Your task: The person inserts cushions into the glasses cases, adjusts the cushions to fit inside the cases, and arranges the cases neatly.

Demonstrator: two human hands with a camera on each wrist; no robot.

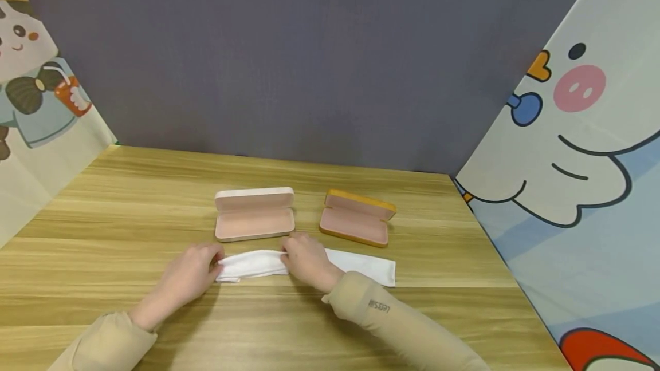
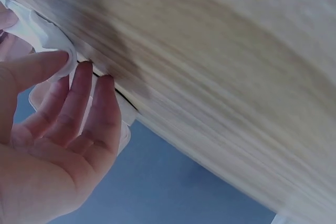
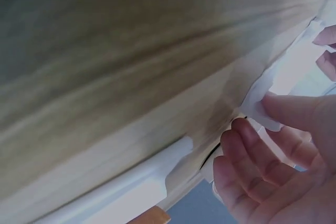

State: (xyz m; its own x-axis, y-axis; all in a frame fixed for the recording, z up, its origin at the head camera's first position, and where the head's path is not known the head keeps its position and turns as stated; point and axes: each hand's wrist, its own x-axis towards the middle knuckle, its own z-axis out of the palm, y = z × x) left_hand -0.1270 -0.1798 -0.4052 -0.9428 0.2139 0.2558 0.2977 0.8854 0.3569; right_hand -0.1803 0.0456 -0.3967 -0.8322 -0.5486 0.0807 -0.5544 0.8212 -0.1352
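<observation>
Left wall: a printed panel (image 1: 46,182) with a cartoon figure is filling the upper left of the frame.
Left hand: at the lower left, the narrow left end of the cloth is being pinched by the left hand (image 1: 191,273), thumb against fingers.
Held cloth: at lower centre, the white cloth (image 1: 252,265) is being stretched as a folded strip between both hands, just above the wooden table (image 1: 258,331).
Pale case: left of centre, behind the strip, an off-white case (image 1: 255,223) with a pink lining is standing open.
Right hand: at lower centre, the strip's other end is being pinched by the right hand (image 1: 307,262); any contact with the pale case cannot be told.
Orange case: right of centre, a smaller orange case (image 1: 354,225), also pink inside, is standing open.
Second cloth: below it, another white cloth (image 1: 363,268) is lying flat, partly hidden by the right hand.
Right wall: a cartoon-printed sheet (image 1: 515,153) is covering the frame's right side.
</observation>
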